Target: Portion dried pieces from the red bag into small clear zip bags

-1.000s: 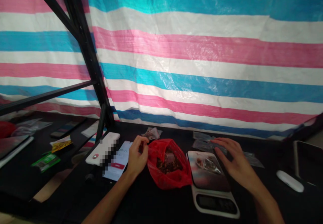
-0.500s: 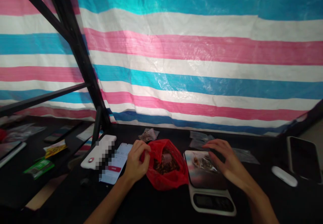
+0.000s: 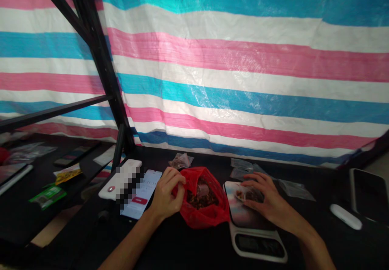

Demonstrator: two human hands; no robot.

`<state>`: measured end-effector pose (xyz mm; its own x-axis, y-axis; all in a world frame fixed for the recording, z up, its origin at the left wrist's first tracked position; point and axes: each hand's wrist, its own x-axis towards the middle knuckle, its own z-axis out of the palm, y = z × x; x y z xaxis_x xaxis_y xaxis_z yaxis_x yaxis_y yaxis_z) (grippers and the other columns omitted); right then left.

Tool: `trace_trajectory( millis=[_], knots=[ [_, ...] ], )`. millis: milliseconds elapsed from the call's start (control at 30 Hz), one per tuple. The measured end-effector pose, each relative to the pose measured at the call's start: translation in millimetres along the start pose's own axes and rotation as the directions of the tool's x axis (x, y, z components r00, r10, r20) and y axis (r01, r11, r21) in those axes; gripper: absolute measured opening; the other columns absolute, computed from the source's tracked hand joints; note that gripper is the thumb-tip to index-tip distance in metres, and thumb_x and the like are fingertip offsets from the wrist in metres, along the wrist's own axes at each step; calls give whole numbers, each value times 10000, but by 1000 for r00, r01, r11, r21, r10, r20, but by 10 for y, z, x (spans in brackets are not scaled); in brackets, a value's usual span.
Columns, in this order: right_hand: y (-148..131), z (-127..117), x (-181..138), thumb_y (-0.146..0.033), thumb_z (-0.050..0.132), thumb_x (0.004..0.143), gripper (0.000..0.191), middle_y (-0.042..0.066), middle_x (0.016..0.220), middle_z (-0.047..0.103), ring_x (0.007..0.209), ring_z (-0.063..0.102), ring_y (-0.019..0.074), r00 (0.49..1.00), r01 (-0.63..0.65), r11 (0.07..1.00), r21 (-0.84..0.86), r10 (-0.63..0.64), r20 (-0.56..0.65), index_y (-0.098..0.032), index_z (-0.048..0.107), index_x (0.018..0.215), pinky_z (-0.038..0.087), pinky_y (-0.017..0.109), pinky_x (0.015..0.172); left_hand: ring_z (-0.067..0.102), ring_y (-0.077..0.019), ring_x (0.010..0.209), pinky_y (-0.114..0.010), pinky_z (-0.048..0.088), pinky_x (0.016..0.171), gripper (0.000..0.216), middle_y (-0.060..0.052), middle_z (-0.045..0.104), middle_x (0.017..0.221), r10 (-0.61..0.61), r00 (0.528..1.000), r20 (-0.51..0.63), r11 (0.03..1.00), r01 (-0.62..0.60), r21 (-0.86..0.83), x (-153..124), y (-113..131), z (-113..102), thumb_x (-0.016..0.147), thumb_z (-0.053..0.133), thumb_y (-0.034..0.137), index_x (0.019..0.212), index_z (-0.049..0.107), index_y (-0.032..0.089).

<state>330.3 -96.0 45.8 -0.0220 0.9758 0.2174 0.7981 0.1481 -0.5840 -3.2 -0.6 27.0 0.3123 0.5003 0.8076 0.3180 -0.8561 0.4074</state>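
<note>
My left hand (image 3: 170, 192) pinches the rim of a red plastic bag (image 3: 202, 218) that stands wide open on the table. Loose brown bits (image 3: 203, 200) lie inside it, along with a small translucent cup-like piece (image 3: 203, 190). To the right is a white kitchen scale (image 3: 234, 237) with a shiny plate and a dark display. A small clear plastic bag (image 3: 241, 193) of brown bits lies on the plate. My right hand (image 3: 266, 193) has its thumb and fingers around this bag, and covers part of it.
Behind the red bag lies another small filled bag (image 3: 181, 160). Clear flat bags (image 3: 296, 189) are at the back right. A lit phone (image 3: 141, 197) and a white device (image 3: 121, 178) lie left; a white case (image 3: 345, 216) and dark-screened phone (image 3: 369, 193) lie right. A black metal frame (image 3: 105, 75) rises at left.
My right hand has come down to the left and closed its fingers around the small bag on the scale. My left hand stays on the red bag's rim. The view has shifted slightly.
</note>
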Motion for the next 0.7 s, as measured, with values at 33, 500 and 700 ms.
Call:
trace_trajectory(
  millis=[33, 500, 700],
  knots=[
    [-12, 20, 11, -427, 772, 775, 297, 82, 1283, 643, 1332, 456, 339, 999, 19, 999, 27, -18, -51, -290, 735, 1036, 319, 562, 1153, 546, -211, 790, -344, 454, 695, 200, -38, 596, 774, 10, 1000, 16, 1000, -10, -13, -4, 17, -1, 839, 498, 35, 821, 581, 215],
    [-1193, 818, 424, -358, 686, 854, 240, -31, 832, 566, 731, 551, 157, 990, 88, 791, 605, -2, -142, -251, 495, 954, 484, 277, 667, 650, -260, 1152, -400, 514, 986, 410, -111, 678, 1273, -217, 945, 244, 929, 277, -245, -115, 197, 175, 914, 626, 298, 1307, 533, 230],
    [-1186, 923, 388, -463, 628, 917, 297, 12, 929, 632, 804, 608, 174, 997, 80, 770, 633, -76, -34, -237, 562, 1098, 523, 310, 752, 662, -230, 1051, -373, 508, 952, 275, -84, 708, 1139, -450, 865, 223, 784, 502, -364, -88, 103, 172, 1011, 475, 404, 1170, 581, 206]
  ],
)
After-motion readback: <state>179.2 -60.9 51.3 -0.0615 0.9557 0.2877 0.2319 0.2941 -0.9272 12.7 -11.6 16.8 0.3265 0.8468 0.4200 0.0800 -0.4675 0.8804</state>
